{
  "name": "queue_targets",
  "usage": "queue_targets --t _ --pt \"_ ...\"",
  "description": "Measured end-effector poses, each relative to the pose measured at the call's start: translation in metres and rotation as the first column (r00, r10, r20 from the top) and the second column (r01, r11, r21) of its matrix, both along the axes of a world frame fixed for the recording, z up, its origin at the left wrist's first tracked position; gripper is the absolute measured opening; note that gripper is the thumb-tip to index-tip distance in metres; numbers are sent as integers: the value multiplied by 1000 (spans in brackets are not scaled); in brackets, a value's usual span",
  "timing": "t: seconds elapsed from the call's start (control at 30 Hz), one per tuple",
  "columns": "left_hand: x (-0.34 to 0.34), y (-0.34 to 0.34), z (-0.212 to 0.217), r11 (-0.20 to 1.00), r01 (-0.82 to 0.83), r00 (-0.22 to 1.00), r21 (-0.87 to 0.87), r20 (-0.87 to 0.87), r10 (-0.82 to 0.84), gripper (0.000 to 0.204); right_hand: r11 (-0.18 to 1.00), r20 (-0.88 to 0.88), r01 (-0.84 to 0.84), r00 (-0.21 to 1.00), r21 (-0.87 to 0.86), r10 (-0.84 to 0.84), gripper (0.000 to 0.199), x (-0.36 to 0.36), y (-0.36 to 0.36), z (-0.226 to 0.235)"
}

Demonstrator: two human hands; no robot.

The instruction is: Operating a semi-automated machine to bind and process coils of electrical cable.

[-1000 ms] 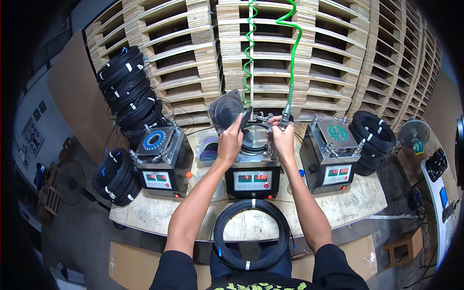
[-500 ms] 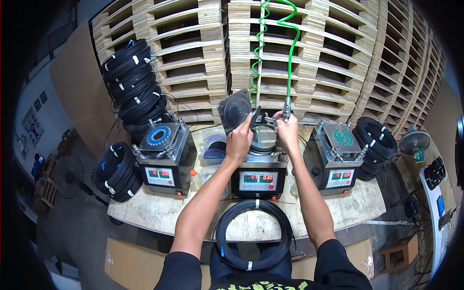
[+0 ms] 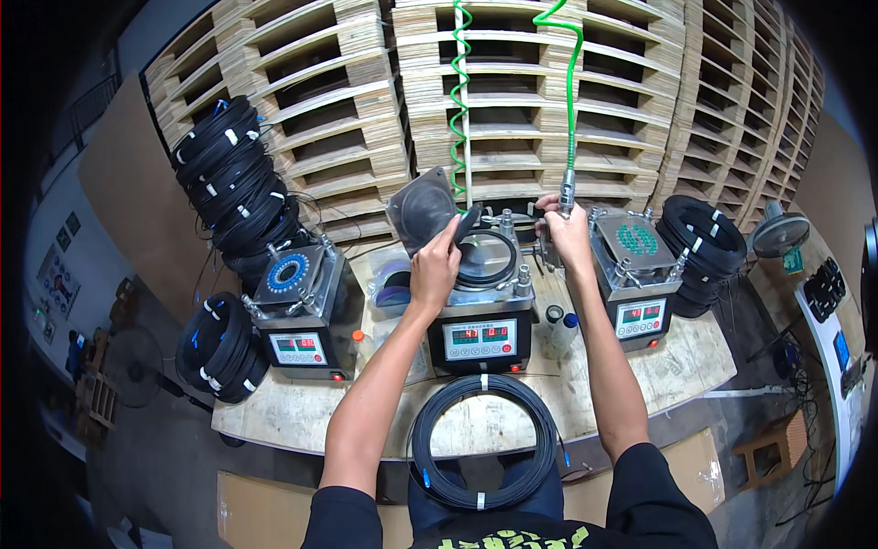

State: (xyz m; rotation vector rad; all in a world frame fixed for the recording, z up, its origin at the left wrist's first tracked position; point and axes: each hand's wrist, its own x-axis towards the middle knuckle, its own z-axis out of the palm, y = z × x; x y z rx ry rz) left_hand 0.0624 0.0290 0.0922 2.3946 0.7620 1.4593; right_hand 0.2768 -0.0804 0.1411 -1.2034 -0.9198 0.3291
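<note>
My left hand (image 3: pixel 435 270) is closed on a square metal plate (image 3: pixel 399 206) with a dark round disc on its face, tilted up beside the middle polishing machine (image 3: pixel 477 343). A black piece (image 3: pixel 469 221) shows by its fingertips; I cannot tell what it is. The machine's top is uncovered, with a round black-rimmed platen (image 3: pixel 498 274) between corner clamps. My right hand (image 3: pixel 569 236) grips an air blow gun (image 3: pixel 568 190) on a green hose, between the middle and right machines. A coil of black cable (image 3: pixel 430 416) with blue connectors rests across my lap and the table's front edge.
Polishing machines with loaded fixtures stand left (image 3: pixel 300 343) and right (image 3: pixel 640 316). Stacked cable coils (image 3: pixel 233 174) rise at the left; more coils (image 3: pixel 700 247) lie right. Small bottles (image 3: pixel 571 331) sit beside the middle machine. Wooden pallets (image 3: pixel 347 105) form the back. A fan (image 3: pixel 780 236) stands right.
My right hand and the air blow gun have moved right, off the middle machine's top. The plate stays in my left hand at the machine's left. The whole view has shifted slightly.
</note>
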Motion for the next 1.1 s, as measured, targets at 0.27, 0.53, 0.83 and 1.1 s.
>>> queue_targets --t 0.27,0.53,0.83,1.1 --pt "-1 -7 10 999 33 998 -29 -51 -34 54 995 -42 -19 999 98 23 19 15 -1 -25" --pt "-17 5 16 943 328 711 -50 -645 -281 43 989 -73 -133 988 72 138 23 25 -20 -18" --pt "2 31 12 877 451 624 -164 -645 -442 36 975 -140 -211 966 64 218 28 34 -14 -22" --pt "4 24 14 903 379 743 -203 -515 -428 27 957 -166 -281 942 78 290 34 30 6 -12"
